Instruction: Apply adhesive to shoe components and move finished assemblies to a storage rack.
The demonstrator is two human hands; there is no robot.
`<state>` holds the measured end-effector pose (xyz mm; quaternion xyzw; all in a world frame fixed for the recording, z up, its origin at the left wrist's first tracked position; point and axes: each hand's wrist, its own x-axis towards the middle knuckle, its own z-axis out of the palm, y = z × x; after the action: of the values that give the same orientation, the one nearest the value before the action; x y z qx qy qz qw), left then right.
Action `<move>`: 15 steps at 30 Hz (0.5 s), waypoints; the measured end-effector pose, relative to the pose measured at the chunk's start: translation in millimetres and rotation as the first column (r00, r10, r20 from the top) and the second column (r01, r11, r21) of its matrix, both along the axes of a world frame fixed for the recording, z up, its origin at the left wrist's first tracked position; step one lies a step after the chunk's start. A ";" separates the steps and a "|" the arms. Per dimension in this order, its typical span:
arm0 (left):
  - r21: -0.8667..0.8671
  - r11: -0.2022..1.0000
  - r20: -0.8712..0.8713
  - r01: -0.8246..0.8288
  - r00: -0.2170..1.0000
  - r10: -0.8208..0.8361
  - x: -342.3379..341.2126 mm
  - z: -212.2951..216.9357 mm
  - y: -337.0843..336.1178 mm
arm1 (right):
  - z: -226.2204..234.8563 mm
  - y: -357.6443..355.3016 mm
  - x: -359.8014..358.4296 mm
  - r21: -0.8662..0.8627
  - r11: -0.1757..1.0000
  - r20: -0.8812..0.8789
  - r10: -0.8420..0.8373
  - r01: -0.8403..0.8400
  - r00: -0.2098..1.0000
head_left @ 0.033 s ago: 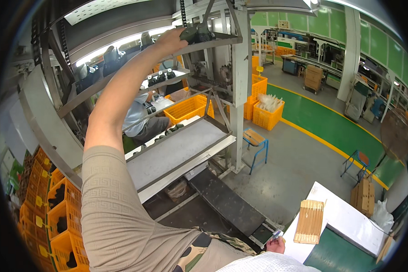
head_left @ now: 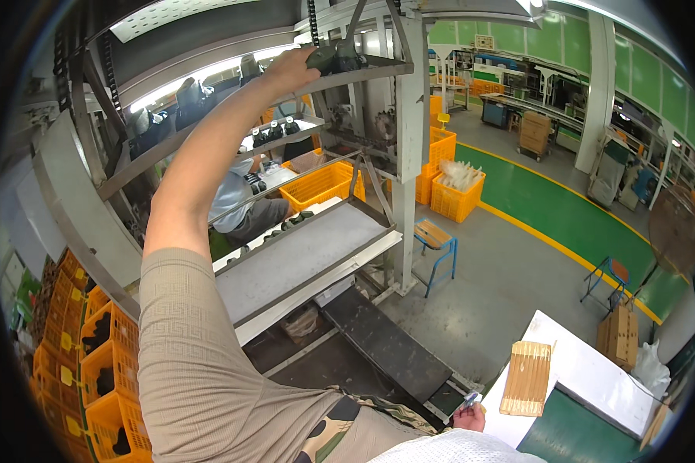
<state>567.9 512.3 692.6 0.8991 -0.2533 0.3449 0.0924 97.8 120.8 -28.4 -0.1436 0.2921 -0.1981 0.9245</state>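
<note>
My left hand (head_left: 291, 71) is raised to the upper rack shelf (head_left: 363, 75). Its fingers close around a dark, rounded, shoe-like piece (head_left: 322, 59), whose exact kind I cannot make out. Right beside it on the shelf stands another dark piece (head_left: 349, 55). More dark, glossy pieces (head_left: 191, 100) line the same shelf to the left, partly behind my forearm. Low at the right, my right hand (head_left: 469, 418) is closed on a small silvery-white object (head_left: 471, 399), too small to name. It is by the edge of a white table (head_left: 544, 328).
A bundle of thin wooden strips (head_left: 527, 378) lies on the table. Below the shelf are a grey tray (head_left: 309, 255) and a black belt (head_left: 386, 339). Another person (head_left: 239, 204) sits behind the rack. Orange crates (head_left: 112, 370) stack at left; a blue-legged stool (head_left: 436, 239) stands beyond.
</note>
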 end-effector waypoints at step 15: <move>-0.923 0.362 -0.330 -0.133 0.758 -0.563 60.6 19.0 41.8 | 17.4 -2.7 12.7 -0.037 0.989 0.174 0.149 -0.145 0.973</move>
<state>628.5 554.1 711.5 0.7080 -0.1017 0.1023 0.6913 110.6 118.1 -10.9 -0.1580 0.1953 -0.1445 0.9571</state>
